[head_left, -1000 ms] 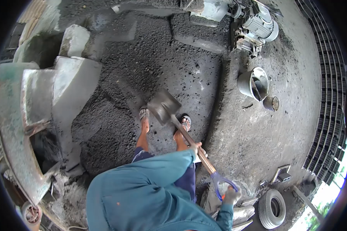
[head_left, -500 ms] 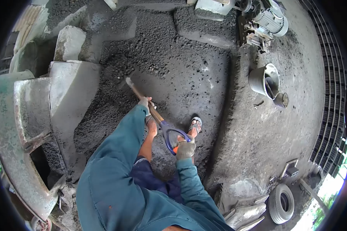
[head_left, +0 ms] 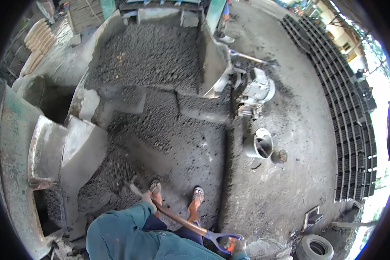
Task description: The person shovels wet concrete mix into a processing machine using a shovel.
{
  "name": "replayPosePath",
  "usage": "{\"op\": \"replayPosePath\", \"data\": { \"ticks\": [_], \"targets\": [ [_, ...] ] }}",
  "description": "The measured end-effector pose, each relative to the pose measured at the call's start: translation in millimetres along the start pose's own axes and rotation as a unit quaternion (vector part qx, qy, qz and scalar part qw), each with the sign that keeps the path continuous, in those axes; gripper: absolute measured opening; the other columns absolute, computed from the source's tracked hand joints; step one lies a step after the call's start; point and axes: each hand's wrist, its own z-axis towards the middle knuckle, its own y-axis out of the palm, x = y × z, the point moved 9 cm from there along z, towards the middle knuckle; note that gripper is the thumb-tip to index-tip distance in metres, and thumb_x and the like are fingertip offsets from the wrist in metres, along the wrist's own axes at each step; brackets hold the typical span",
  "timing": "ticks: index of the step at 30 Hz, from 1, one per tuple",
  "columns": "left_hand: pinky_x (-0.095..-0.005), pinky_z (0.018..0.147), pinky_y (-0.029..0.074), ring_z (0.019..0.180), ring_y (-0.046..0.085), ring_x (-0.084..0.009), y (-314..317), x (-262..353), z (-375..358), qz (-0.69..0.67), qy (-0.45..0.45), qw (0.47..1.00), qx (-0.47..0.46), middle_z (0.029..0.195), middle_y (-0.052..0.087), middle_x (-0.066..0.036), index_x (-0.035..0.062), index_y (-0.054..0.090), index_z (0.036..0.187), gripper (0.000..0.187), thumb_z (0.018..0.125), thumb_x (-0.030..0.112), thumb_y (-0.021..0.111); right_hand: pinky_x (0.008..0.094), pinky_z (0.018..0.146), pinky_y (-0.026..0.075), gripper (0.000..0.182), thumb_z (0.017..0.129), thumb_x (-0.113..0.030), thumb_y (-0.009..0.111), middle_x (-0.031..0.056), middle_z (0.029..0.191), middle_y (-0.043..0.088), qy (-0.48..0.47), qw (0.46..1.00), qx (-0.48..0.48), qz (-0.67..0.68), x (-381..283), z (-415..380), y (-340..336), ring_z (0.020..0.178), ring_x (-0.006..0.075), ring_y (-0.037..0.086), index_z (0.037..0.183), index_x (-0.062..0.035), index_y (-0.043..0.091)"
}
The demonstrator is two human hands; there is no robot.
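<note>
A shovel point(head_left: 180, 220) with a wooden shaft and a blue D-shaped handle slants across the front of my body. My left hand point(head_left: 148, 199) is wrapped round the lower shaft near the blade. At the bottom of the view, my right hand point(head_left: 238, 243), in a glove, grips the D-handle; an orange patch shows beside it. The blade end is blurred under a heap of dark gravel point(head_left: 117, 172) low on the left. My sandalled feet stand on the dark floor just beyond the shaft.
A metal chute point(head_left: 47, 147) and machine wall stand at the left. Ahead is a bay of dark gravel point(head_left: 151, 52). A motor point(head_left: 259, 89), a bucket point(head_left: 259, 144) and a tyre point(head_left: 315, 248) are to the right, past a floor ledge. Stacked dark blocks point(head_left: 351, 125) line the far right.
The shovel and both hands have swung back toward my body, the blade moving from the gravel ahead to the lower left. My view has tilted up, showing the gravel bay and another shovel.
</note>
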Motion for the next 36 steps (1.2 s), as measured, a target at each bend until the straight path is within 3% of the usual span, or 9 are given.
{"op": "replayPosePath", "data": {
  "ticks": [3,5,12,19,24,26,29,32,36],
  "targets": [
    [-0.0488,0.083,0.05,0.089,0.057,-0.0274,-20.7,-49.8,79.3,0.02,-0.004,0.999,0.029,0.093,0.057,-0.008,0.0145,0.055,0.103,0.021,0.091,0.031,0.062,0.0463,0.041,0.047,0.014,0.08,-0.006,0.066,0.01,0.063,0.053,-0.027,0.994,0.09,-0.049,5.6,-25.1,-58.7,0.046,0.0261,0.051,0.088,-0.0037,0.055],
    [-0.0498,0.08,0.05,0.081,0.055,-0.0264,-3.9,-86.4,7.1,0.068,0.006,0.997,0.045,0.084,0.052,-0.007,0.0145,0.051,0.101,0.021,0.09,0.029,0.063,0.0459,0.041,0.047,0.012,0.081,-0.008,0.065,0.0098,0.063,0.053,-0.036,0.992,0.119,-0.009,15.0,-32.9,-88.7,0.046,0.0263,0.051,0.086,-0.004,0.055],
    [-0.0459,0.074,0.053,0.074,0.054,-0.0251,261.1,-20.1,-210.8,0.165,0.067,0.907,-0.381,0.084,0.05,-0.008,0.0077,0.05,0.104,0.028,0.087,0.017,0.07,0.0433,0.039,0.044,0.017,0.083,-0.02,0.059,0.0096,0.06,0.053,-0.035,0.98,0.061,0.186,79.6,17.8,-87.3,0.045,0.0282,0.05,0.074,-0.0058,0.056],
    [-0.0508,0.082,0.052,0.084,0.049,-0.0261,135.1,-11.7,-132.4,0.086,0.018,0.977,-0.194,0.097,0.045,-0.01,0.0072,0.045,0.107,0.034,0.083,0.009,0.069,0.0407,0.042,0.049,0.021,0.075,0.009,0.054,0.0118,0.068,0.058,-0.094,0.972,0.15,0.156,56.0,-26.2,-71.1,0.051,0.0265,0.056,0.091,-0.004,0.056],
    [-0.0559,0.085,0.046,0.078,0.054,-0.0331,150.6,1.6,-206.8,0.109,0.047,0.915,-0.386,0.076,0.052,-0.013,0.0065,0.05,0.08,0.023,0.087,0.025,0.063,0.0335,0.056,0.053,0.024,0.083,0.005,0.057,0.0073,0.079,0.065,-0.139,0.975,0.097,0.141,41.5,0.0,-36.2,0.064,0.0187,0.063,0.104,-0.0025,0.065],
    [-0.0568,0.086,0.045,0.081,0.055,-0.0312,184.0,9.1,-257.6,0.134,0.1,0.864,-0.475,0.081,0.053,-0.01,0.0081,0.051,0.081,0.025,0.085,0.028,0.065,0.0351,0.058,0.055,0.031,0.084,0.0,0.063,0.0077,0.085,0.068,-0.207,0.966,0.118,-0.102,25.2,13.9,-29.2,0.064,0.0203,0.061,0.114,-0.0046,0.064],
    [-0.0568,0.089,0.046,0.086,0.058,-0.0278,238.0,11.8,-315.5,0.128,0.133,0.785,-0.591,0.088,0.056,-0.005,0.0126,0.055,0.086,0.031,0.081,0.036,0.073,0.0384,0.062,0.057,0.04,0.083,-0.004,0.067,0.0068,0.09,0.068,-0.145,0.968,-0.173,0.107,23.0,5.8,18.7,0.068,0.0197,0.061,0.122,-0.0068,0.062],
    [-0.0518,0.087,0.047,0.083,0.059,-0.024,270.9,11.8,-319.1,0.12,0.21,0.801,-0.547,0.087,0.055,-0.004,0.0155,0.056,0.09,0.028,0.084,0.037,0.072,0.042,0.067,0.058,0.039,0.086,-0.015,0.071,0.0041,0.095,0.066,-0.022,0.962,-0.148,0.228,14.1,-20.5,23.3,0.072,0.0224,0.064,0.121,-0.0079,0.058],
    [-0.0486,0.077,0.047,0.066,0.057,-0.0217,301.3,-25.0,-310.0,0.154,0.166,0.81,-0.541,0.074,0.052,0.0,0.0177,0.055,0.082,0.015,0.088,0.027,0.066,0.0426,0.068,0.059,0.032,0.086,-0.009,0.067,0.0044,0.09,0.065,-0.102,0.98,-0.101,0.136,22.9,19.4,-0.2,0.074,0.0232,0.065,0.117,-0.0063,0.059]
  ]
}}
